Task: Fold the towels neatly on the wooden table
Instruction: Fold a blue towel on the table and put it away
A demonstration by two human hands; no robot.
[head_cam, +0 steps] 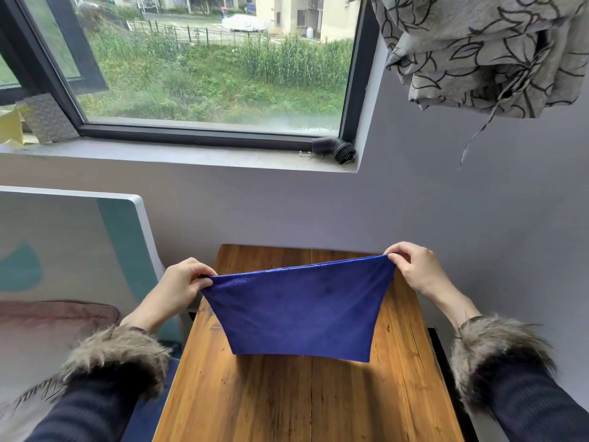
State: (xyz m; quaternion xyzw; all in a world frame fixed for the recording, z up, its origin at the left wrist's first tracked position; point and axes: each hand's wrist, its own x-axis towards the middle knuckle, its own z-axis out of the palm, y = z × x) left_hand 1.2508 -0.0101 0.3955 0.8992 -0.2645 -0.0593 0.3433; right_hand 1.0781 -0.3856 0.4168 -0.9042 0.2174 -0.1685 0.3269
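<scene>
The soft blue cloth towel [299,309] is held up above the brown wooden surface [287,393], one top corner pinched in the left hand [181,287] and one in the right hand [414,269], so it hangs flat for folding.

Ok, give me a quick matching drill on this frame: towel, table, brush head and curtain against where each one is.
Things:
1. blue towel
2. wooden table
3. black brush head
4. patterned curtain

Places:
A. on the windowsill's right end
B. bunched up at top right
C. held up by both hands
D. under the hanging cloth

Pairs: 1-C, 2-D, 3-A, 4-B
</scene>
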